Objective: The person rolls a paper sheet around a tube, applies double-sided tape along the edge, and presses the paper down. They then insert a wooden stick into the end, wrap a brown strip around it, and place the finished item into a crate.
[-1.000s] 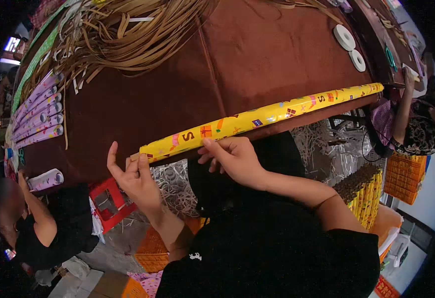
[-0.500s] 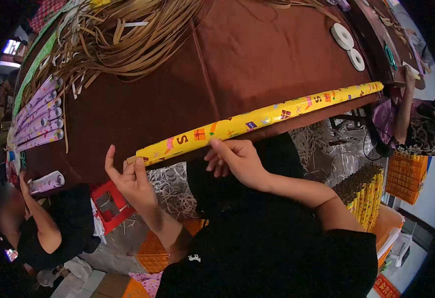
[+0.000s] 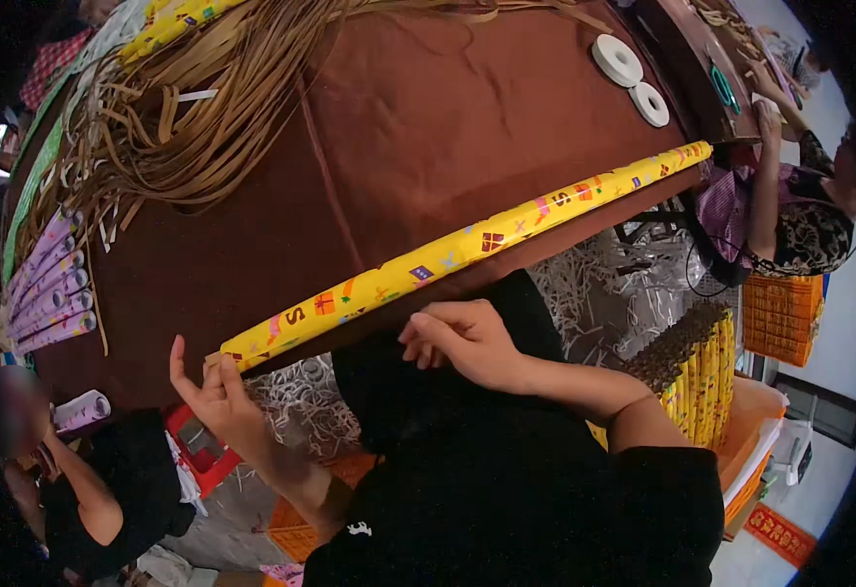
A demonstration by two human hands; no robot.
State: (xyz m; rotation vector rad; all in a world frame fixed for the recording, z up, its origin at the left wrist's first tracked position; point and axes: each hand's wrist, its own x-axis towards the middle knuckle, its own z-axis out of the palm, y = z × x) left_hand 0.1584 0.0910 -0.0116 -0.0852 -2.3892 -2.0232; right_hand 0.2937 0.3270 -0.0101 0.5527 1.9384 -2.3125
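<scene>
A long yellow roll of wrapping paper [image 3: 418, 269] printed with gifts and letters lies slantwise along the table's near edge. My left hand [image 3: 218, 399] grips its left end, where a bit of tan core sticks out; one finger points up. Below the middle of the roll, my right hand [image 3: 467, 344] hangs apart from it. Its fingers are loosely bent and I see nothing in them.
Brown strips [image 3: 183, 127] lie heaped on the brown-covered table [image 3: 428, 117]. Purple rolls [image 3: 51, 293] are stacked at left, and white tape rolls [image 3: 616, 61] sit at far right. Co-workers sit on both sides. Yellow rolls [image 3: 697, 391] stand in a box at lower right.
The view has shifted, so the table and roll appear further left. My right hand has come off the roll's near edge and is now below it. My left hand stays at the roll's end.
</scene>
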